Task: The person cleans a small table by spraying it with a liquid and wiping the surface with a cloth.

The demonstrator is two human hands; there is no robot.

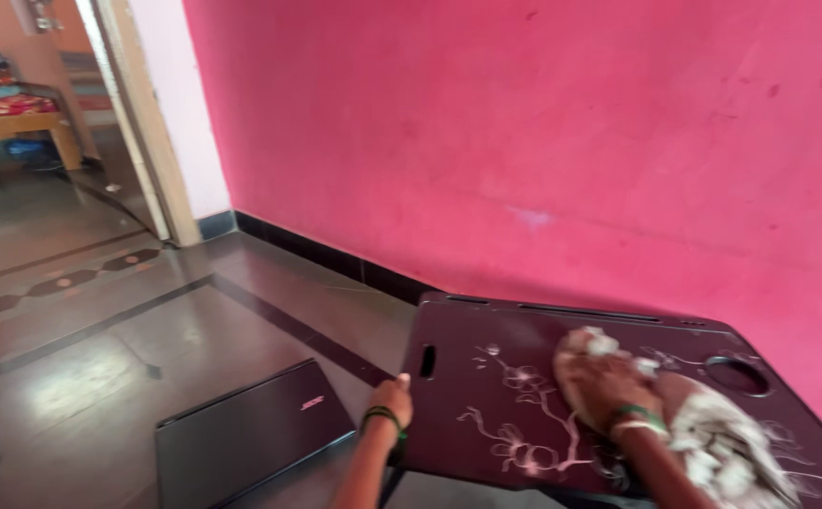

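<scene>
A low dark maroon lap table (pixel 486 330) with white flower drawings and a round cup hole stands by the pink wall. My left hand (pixel 390 400) grips its left edge, thumb up. My right hand (pixel 602 379) lies flat on the tabletop, pressing a white cloth (pixel 724 443) against it. The cloth spreads from under the fingers toward my forearm. Both wrists wear bangles.
A closed dark laptop (pixel 251 435) lies on the floor left of the table. The pink wall (pixel 543 132) with a black skirting runs behind. A doorway (pixel 138 113) at upper left opens onto another room with a wooden bench (pixel 15 118).
</scene>
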